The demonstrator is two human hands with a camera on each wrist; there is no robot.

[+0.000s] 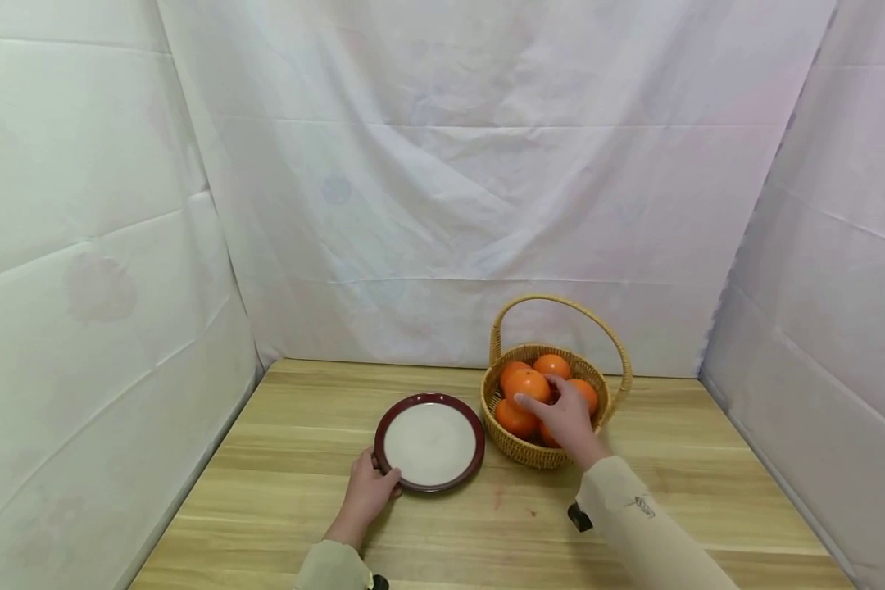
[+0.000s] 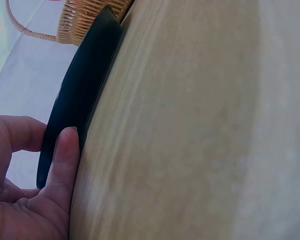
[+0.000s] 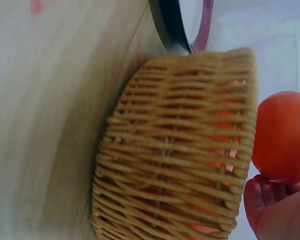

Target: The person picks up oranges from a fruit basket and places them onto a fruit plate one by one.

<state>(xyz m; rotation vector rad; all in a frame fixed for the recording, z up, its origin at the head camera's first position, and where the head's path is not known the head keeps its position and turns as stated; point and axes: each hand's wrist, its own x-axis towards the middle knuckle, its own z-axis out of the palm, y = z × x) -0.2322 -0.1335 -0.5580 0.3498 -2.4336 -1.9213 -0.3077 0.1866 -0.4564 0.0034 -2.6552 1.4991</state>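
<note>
At the lower left rim of a white plate with a dark red border [image 1: 429,442], my left hand [image 1: 369,494] pinches the edge. In the left wrist view the plate's dark underside [image 2: 82,85] stands between the thumb and the fingers. My right hand [image 1: 566,416] holds an orange [image 1: 526,385] over the wicker basket [image 1: 528,451], thumb on one side and fingers on the other. From the right wrist, that orange [image 3: 284,137] shows beyond the basket's rim. Several more oranges lie in the basket, partly hidden by the hand and the held orange.
The basket's tall arched handle [image 1: 571,305] rises behind and to the right of the fruit. Plate and basket stand close together on a wooden table [image 1: 302,459]. White cloth [image 1: 428,188] hangs behind and on both sides. Small red marks [image 1: 497,498] show on the tabletop.
</note>
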